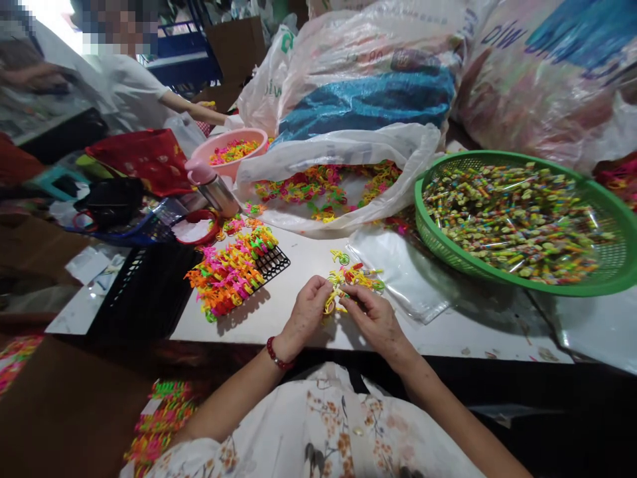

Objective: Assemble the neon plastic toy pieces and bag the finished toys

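Note:
My left hand and my right hand meet near the white table's front edge, both pinched on a small yellow plastic toy piece. Just beyond my fingers lies a little heap of yellow, red and green toy pieces. To the left, rows of orange, pink and green toy pieces are lined up on a black grid tray. An open white plastic bag behind holds several loose coloured pieces.
A green basket of wrapped items sits at the right, an empty clear bag beside it. A pink bowl, a metal bottle and a black crate stand left. Another person works at far left. Big sacks fill the back.

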Demonstrator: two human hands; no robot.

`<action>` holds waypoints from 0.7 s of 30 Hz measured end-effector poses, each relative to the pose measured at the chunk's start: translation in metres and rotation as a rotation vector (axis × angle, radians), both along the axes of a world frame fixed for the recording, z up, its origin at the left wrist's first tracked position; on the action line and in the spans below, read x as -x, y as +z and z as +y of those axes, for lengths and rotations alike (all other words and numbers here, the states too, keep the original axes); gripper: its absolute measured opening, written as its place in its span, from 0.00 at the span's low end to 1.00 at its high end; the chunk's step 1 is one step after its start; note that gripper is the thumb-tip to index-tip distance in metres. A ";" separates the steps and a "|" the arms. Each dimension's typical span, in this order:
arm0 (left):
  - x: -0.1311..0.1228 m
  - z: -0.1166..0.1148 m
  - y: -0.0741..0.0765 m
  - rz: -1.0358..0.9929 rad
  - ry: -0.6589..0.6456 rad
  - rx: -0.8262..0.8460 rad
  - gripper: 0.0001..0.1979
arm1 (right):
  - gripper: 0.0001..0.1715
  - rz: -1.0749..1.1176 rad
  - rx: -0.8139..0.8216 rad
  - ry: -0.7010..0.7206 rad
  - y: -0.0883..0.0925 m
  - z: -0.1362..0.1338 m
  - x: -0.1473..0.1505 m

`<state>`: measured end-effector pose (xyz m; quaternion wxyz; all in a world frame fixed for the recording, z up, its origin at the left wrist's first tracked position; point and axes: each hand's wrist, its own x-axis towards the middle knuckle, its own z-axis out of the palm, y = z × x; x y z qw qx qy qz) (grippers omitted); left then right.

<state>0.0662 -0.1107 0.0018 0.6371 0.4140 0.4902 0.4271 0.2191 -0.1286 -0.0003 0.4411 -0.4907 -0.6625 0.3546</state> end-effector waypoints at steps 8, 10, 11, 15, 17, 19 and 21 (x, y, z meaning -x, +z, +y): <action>0.002 -0.003 -0.004 0.208 0.040 -0.084 0.13 | 0.11 -0.039 -0.096 0.017 -0.004 -0.005 0.004; 0.001 -0.003 -0.004 0.221 0.065 -0.097 0.12 | 0.12 -0.058 -0.142 0.022 -0.003 -0.007 0.007; 0.001 -0.003 -0.003 0.210 0.076 -0.096 0.12 | 0.12 -0.074 -0.168 0.023 -0.003 -0.008 0.008; -0.003 0.005 0.002 0.130 0.038 -0.020 0.12 | 0.13 -0.137 -0.292 -0.007 -0.001 -0.004 0.008; -0.005 0.010 0.005 0.104 -0.014 0.032 0.11 | 0.13 -0.154 -0.342 -0.024 0.000 0.001 0.004; -0.009 0.015 0.007 0.095 -0.026 0.050 0.11 | 0.11 -0.166 -0.335 -0.037 0.001 0.007 -0.001; -0.012 0.020 0.004 0.095 -0.003 0.036 0.11 | 0.11 -0.186 -0.288 -0.047 0.001 0.012 -0.005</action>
